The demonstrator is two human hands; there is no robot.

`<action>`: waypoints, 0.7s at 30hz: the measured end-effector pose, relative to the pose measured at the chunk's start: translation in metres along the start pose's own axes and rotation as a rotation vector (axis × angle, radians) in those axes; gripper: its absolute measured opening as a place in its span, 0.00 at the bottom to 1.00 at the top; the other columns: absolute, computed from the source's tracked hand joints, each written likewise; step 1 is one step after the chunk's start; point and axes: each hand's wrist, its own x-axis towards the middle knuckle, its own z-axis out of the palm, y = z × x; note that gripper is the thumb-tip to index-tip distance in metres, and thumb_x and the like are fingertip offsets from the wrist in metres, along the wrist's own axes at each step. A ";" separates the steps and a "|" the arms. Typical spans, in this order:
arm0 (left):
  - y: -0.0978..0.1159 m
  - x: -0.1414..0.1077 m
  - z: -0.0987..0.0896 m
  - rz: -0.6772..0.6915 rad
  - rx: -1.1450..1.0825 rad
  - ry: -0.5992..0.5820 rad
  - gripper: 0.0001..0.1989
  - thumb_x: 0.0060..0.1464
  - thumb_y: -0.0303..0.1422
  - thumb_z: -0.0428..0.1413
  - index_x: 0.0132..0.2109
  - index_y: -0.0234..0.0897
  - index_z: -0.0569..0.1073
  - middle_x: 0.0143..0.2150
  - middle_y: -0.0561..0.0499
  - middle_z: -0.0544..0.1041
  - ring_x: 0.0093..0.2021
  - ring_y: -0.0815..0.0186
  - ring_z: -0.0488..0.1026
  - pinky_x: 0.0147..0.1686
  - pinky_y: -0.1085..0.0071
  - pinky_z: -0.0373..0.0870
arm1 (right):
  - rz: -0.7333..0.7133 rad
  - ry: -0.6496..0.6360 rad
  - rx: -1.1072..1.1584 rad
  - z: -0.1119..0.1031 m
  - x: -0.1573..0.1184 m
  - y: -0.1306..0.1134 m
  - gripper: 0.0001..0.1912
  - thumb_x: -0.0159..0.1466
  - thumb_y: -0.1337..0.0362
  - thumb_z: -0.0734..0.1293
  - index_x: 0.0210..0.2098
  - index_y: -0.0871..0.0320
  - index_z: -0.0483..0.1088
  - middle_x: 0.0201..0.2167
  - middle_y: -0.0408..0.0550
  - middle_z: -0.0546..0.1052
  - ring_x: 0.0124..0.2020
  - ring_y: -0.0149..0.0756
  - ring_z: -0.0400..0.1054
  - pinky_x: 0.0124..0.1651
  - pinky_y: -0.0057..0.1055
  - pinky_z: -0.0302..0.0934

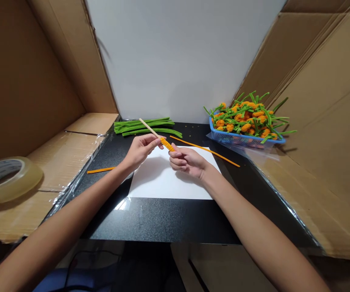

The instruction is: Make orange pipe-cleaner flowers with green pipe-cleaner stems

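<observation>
Above the far edge of the white sheet of paper [165, 182], the two hands were together, their fingers almost meeting. The left hand [141, 151] pinched a slim wooden stick [150, 129] between thumb and fingers, while the right hand [187, 160] held a tight orange pipe-cleaner coil [167, 144] wound round that stick. The stick's long axis ran slantwise across the far edge of the sheet: its bare end pointed up and away to the left, and its coiled end sloped toward the right hand, the nearer one to the coil. The coil looked fuzzy and closely wrapped, in even turns; I could not tell whether a loose end trailed from it.

A long orange pipe cleaner [207, 151] ran past the sheet's far right corner, and a short orange piece [101, 170] lay left of the sheet. Beyond the sheet lay a bundle of green pipe cleaners [147, 127], and farther right sat a blue plastic basket [223, 136] heaped with orange-and-green pipe-cleaner pieces [248, 119]. The sheet rested on a black tabletop [163, 219].
</observation>
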 end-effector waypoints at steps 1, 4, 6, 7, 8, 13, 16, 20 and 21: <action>0.000 0.000 0.001 -0.004 -0.023 -0.001 0.19 0.51 0.45 0.66 0.39 0.32 0.81 0.27 0.50 0.76 0.19 0.77 0.51 0.20 0.74 0.43 | 0.013 -0.016 0.016 0.001 0.000 0.000 0.28 0.76 0.58 0.45 0.20 0.56 0.53 0.13 0.35 0.47 0.16 0.27 0.37 0.18 0.22 0.40; 0.001 -0.001 0.001 0.008 -0.031 0.021 0.19 0.49 0.46 0.67 0.35 0.32 0.80 0.26 0.50 0.75 0.19 0.77 0.53 0.20 0.74 0.45 | 0.024 -0.016 0.025 0.005 0.001 0.003 0.29 0.76 0.57 0.45 0.20 0.55 0.53 0.12 0.36 0.48 0.15 0.27 0.38 0.18 0.23 0.41; 0.000 -0.001 0.001 0.015 0.000 0.067 0.20 0.48 0.47 0.67 0.34 0.32 0.80 0.24 0.51 0.75 0.20 0.76 0.57 0.21 0.74 0.49 | -0.039 0.055 -0.024 0.007 0.004 0.005 0.28 0.75 0.55 0.50 0.20 0.56 0.56 0.13 0.36 0.53 0.15 0.26 0.43 0.20 0.23 0.44; -0.001 -0.001 0.001 0.015 0.021 0.093 0.21 0.47 0.48 0.67 0.33 0.32 0.79 0.23 0.51 0.74 0.20 0.74 0.59 0.21 0.74 0.52 | -0.089 0.110 -0.077 0.008 0.005 0.006 0.27 0.74 0.52 0.53 0.21 0.56 0.58 0.14 0.37 0.57 0.16 0.25 0.46 0.20 0.23 0.45; -0.002 -0.001 0.001 0.012 0.044 0.116 0.22 0.46 0.49 0.67 0.33 0.32 0.79 0.21 0.52 0.72 0.21 0.73 0.61 0.22 0.74 0.54 | -0.139 0.168 -0.152 0.008 0.007 0.008 0.26 0.73 0.49 0.57 0.22 0.57 0.60 0.16 0.38 0.60 0.16 0.25 0.49 0.21 0.24 0.46; -0.006 -0.002 0.001 -0.003 0.138 0.175 0.23 0.45 0.51 0.67 0.31 0.33 0.79 0.19 0.52 0.71 0.24 0.69 0.67 0.25 0.73 0.60 | -0.291 0.308 -0.696 0.006 0.011 0.011 0.30 0.62 0.38 0.65 0.20 0.57 0.64 0.15 0.40 0.65 0.17 0.26 0.56 0.23 0.26 0.48; -0.006 -0.002 0.002 -0.020 0.178 0.195 0.23 0.45 0.51 0.67 0.32 0.32 0.80 0.24 0.48 0.77 0.23 0.70 0.66 0.23 0.74 0.58 | -0.346 0.408 -0.941 0.006 0.009 0.012 0.27 0.63 0.41 0.65 0.22 0.58 0.68 0.15 0.40 0.67 0.17 0.27 0.58 0.24 0.27 0.52; 0.000 0.000 0.000 -0.080 0.097 0.127 0.22 0.45 0.50 0.67 0.33 0.32 0.81 0.27 0.47 0.79 0.20 0.75 0.57 0.20 0.74 0.50 | -0.280 0.359 -0.810 0.004 0.010 0.012 0.30 0.65 0.39 0.61 0.23 0.59 0.70 0.13 0.41 0.67 0.14 0.27 0.57 0.22 0.27 0.51; 0.002 0.001 -0.001 -0.089 0.060 0.095 0.22 0.45 0.49 0.67 0.34 0.31 0.81 0.27 0.47 0.79 0.19 0.76 0.55 0.20 0.74 0.48 | -0.249 0.310 -0.700 0.003 0.010 0.012 0.31 0.65 0.38 0.60 0.23 0.59 0.69 0.12 0.40 0.66 0.14 0.26 0.55 0.21 0.27 0.49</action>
